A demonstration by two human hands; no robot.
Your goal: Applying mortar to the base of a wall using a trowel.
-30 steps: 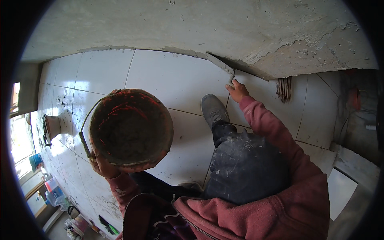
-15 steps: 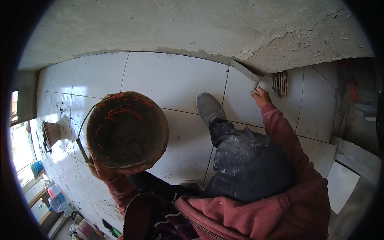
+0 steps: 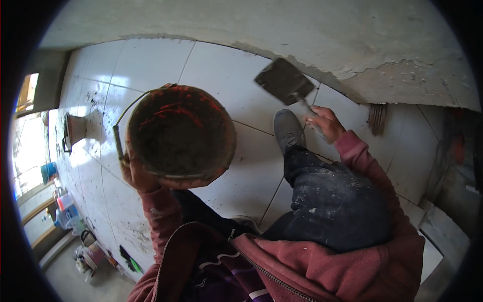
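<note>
My left hand (image 3: 139,173) grips the near-left rim of an orange bucket (image 3: 229,143), its inside coated with grey mortar (image 3: 173,143). The bucket's wire handle (image 3: 121,136) hangs over the left side. My right hand (image 3: 326,124) is closed round the handle of a trowel (image 3: 285,80). Its squarish, mortar-smeared blade is turned flat to view, above the floor near the foot of the wall. A gap of floor lies between the trowel and the bucket.
A plastered wall (image 3: 241,20) with a rough, cracked patch runs along the far side. White tiles (image 3: 151,60) with mortar specks cover the floor. A bundle of thin sticks (image 3: 377,120) stands by the wall at right. Another bucket (image 3: 75,130) and bottles (image 3: 65,204) are at left.
My right hand has drawn the trowel back from the wall base and turned its blade face into view. In the picture, the bucket in my left hand sits further up and right.
</note>
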